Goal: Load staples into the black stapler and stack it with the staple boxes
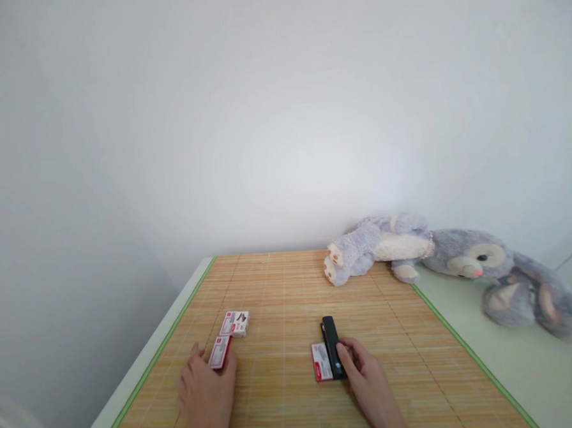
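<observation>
At the left of the mat, my left hand [206,390] has its thumb and fingers around the sides of a small red and white staple box [220,352]. Just beyond it, touching or nearly so, lies a second white staple box [235,323] with a stapler picture on it. My right hand [367,379] grips the near end of a black stapler [333,349], thumb on top and fingers at its right side. Against the stapler's left side is a flat red and white box or card [321,362], partly hidden by the stapler.
A bamboo mat [275,291] with green edging covers most of the pale table [538,360]. A grey plush rabbit [403,246] lies on its side at the back right, by the white wall [271,112]. A blurred pale curved object [19,426] shows at lower left.
</observation>
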Available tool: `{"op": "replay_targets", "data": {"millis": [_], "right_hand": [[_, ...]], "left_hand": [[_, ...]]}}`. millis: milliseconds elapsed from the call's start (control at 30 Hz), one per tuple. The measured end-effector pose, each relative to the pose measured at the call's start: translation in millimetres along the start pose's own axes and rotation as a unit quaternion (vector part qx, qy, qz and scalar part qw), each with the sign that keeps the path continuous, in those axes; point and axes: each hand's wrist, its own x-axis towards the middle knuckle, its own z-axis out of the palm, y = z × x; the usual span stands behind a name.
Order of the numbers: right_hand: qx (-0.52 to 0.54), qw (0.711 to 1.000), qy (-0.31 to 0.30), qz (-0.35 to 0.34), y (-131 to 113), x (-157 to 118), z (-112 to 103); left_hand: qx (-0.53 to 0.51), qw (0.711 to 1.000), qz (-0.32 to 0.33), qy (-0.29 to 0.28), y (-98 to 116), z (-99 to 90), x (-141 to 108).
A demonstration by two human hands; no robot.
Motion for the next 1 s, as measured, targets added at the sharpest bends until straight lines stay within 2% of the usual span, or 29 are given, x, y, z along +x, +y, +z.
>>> {"op": "replay_targets", "data": {"millis": [100, 167, 267, 433, 500, 600, 667, 733, 867, 1000], "right_hand": [[-0.003, 1.0, -0.007, -0.002, 0.2, 0.3, -0.3], [-0.007, 1.0, -0.007, -0.001, 1.1, 0.5, -0.2], [-0.006, 1.0, -0.007, 0.0, 2.6, 0.5, 0.2], [0.004, 1.0, 0.0, -0.007, 3.2, 1.1, 0.3], [0.007, 1.0, 0.001, -0.014, 2.6, 1.4, 0.1], [0.011, 1.0, -0.001, -0.017, 1.7, 1.3, 0.0], [0.012, 1.0, -0.001, -0.014, 1.2, 1.0, 0.1], [0.011, 1.0, 0.0, -0.011, 0.8, 0.5, 0.1], [0.003, 1.0, 0.002, -0.011, 0.2, -0.1, -0.4], [0.008, 1.0, 0.004, -0.008, 0.1, 0.3, -0.6]], "left_hand": [[-0.056, 0.997, 0.006, -0.045, -13.3, -2.8, -2.4], [-0.135, 0.987, -0.004, -0.082, -3.4, -2.0, -16.9], [-0.25, 0.955, -0.022, -0.16, 33.8, 2.7, -49.3], [-0.324, 0.913, -0.001, -0.247, 103.7, 16.2, -96.5], [-0.335, 0.905, 0.0, -0.264, 120.5, 20.5, -108.4], [-0.348, 0.89, -0.01, -0.296, 129.6, 21.5, -119.6], [-0.35, 0.877, -0.009, -0.329, 126.4, 18.1, -120.9], [-0.334, 0.871, 0.026, -0.36, 118.6, 12.9, -115.3], [-0.26, 0.861, 0.182, -0.397, 105.1, 5.1, -88.2], [-0.217, 0.827, 0.293, -0.427, 109.4, 7.0, -64.0]]}}
